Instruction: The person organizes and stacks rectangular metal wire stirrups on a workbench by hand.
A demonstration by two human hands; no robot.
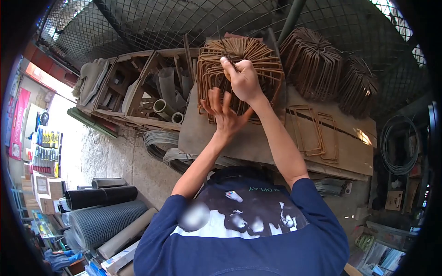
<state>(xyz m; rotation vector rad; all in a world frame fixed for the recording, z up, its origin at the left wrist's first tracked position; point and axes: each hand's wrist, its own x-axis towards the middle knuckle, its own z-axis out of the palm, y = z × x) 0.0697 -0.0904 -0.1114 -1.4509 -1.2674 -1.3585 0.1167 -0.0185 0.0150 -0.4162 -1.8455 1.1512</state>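
A bundle of rusty rebar stirrups (271, 69), square loops fanned in a ring, stands on a wooden table (193, 138). My right hand (245, 82) is closed in front of the bundle's upper middle, thumb pointing up. From its grip a thin dark length, apparently wire (223, 44), sticks up over the loops. My left hand (226, 115) is open at the bundle's lower front, fingers spread against or just before the loops; contact cannot be made out. Both forearms hide part of the bundle.
Two more stirrup bundles (313, 60) (359, 85) stand at right, with loose rectangular stirrups (306, 131) on the table. Wooden shelving with pipes (163, 108) is at left. Wire coils (159, 140) lie below; mesh rolls (110, 221) lie lower left. Wire fencing (184, 27) runs behind.
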